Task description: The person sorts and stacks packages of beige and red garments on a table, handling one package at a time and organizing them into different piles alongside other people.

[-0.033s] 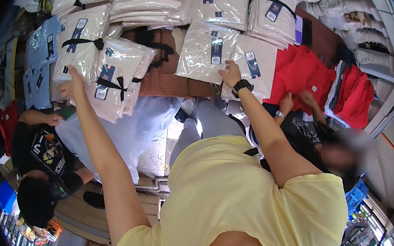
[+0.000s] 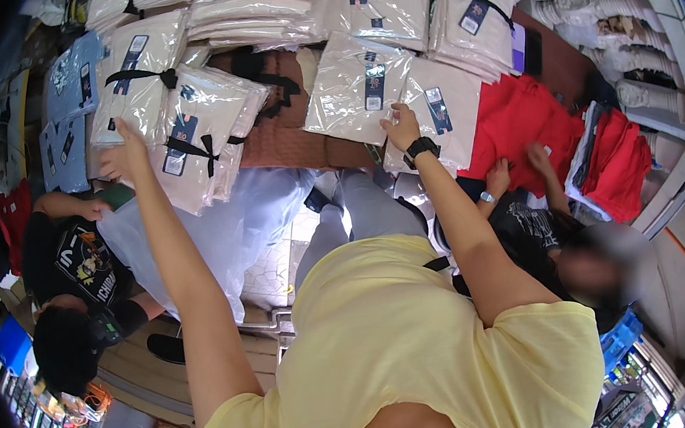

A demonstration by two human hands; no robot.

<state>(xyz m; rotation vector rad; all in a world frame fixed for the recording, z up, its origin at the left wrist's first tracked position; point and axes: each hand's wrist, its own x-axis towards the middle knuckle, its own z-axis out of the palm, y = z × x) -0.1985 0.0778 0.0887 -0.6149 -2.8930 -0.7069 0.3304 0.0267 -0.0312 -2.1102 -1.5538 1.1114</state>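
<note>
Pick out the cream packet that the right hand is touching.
The untied cream packet overlapping the left edge of another untied packet. The right hand is at its lower right corner; the bundle farther left has a black tie.

I see a pale yellow T-shirt point(image 2: 422, 315), loose and softly creased, with short sleeves point(image 2: 543, 343) and a wide, rounded neckline point(image 2: 402, 402). Below its hem point(image 2: 363, 243) show plain grey trousers point(image 2: 380, 205). A chunky black watch point(image 2: 421, 151) circles the right wrist point(image 2: 406, 136).
</note>
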